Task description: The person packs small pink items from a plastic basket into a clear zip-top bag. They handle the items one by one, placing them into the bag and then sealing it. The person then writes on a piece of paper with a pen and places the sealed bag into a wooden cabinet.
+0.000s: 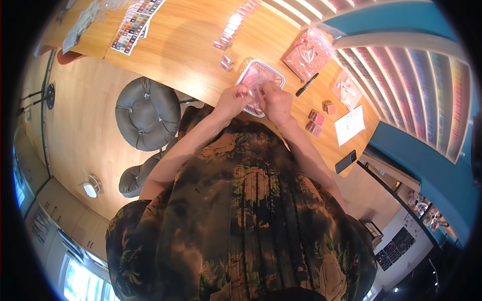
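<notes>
Both my hands meet over a small white-rimmed plastic basket [279,75] near the front edge of the table; pinkish contents show in it. My left hand [235,101] is closed in a pinch on a thin, clear plastic bag [257,85]. On the other side of the bag, my right hand [276,103] is curled with its fingers bent down onto the same plastic. What lies inside the bag is too small and blurred to tell. The fingertips of the right hand are partly hidden.
Right of the basket are a large clear bag of pink-orange beads [307,54], a black marker [307,85], small pink containers [315,118], a white paper [350,125] and a phone [345,161]. Small clear boxes [227,62] lie beyond. A rack of coloured tubes [406,95] borders the table.
</notes>
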`<action>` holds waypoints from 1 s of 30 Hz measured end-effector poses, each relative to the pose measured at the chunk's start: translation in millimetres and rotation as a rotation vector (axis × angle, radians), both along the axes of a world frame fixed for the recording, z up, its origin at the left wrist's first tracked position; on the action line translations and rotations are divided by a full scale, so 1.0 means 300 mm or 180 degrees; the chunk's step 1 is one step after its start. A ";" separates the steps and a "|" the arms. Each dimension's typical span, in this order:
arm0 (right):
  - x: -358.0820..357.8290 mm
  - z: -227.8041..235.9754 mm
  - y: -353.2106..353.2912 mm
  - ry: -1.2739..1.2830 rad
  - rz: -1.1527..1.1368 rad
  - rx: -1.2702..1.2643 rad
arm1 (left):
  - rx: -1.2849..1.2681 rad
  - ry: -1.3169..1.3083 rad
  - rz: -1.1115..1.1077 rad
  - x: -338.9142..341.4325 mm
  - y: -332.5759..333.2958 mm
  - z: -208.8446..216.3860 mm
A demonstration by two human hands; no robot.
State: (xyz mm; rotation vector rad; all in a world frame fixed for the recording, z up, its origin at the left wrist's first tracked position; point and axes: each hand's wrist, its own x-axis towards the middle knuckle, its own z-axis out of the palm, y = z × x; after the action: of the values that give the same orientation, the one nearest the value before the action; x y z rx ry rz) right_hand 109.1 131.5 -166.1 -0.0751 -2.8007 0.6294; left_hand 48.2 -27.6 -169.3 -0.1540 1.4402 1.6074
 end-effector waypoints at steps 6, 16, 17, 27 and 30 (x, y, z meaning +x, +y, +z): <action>-0.009 -0.063 0.009 -0.0807 -0.0724 -0.1095 | 0.0143 0.0030 -0.0116 0.001 0.027 -0.031; 0.065 0.018 0.066 -0.0610 -0.1504 -0.3264 | -0.0574 0.1368 -0.0542 -0.001 0.049 0.012; 0.070 0.023 0.067 -0.0596 -0.1543 -0.3314 | -0.0573 0.1340 -0.0524 0.000 0.049 0.004; 0.082 0.035 0.066 -0.0431 -0.1678 -0.3336 | -0.0545 0.1319 -0.0381 0.010 0.053 -0.033; 0.082 0.027 0.071 -0.0446 -0.1627 -0.3267 | -0.0512 0.1295 -0.0340 0.012 0.051 -0.031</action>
State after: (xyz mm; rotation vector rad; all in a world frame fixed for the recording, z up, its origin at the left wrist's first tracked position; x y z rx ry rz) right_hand 133.7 152.9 -157.8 -0.9968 -2.1039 1.8345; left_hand 51.8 -12.4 -178.5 0.1660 1.8563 1.4893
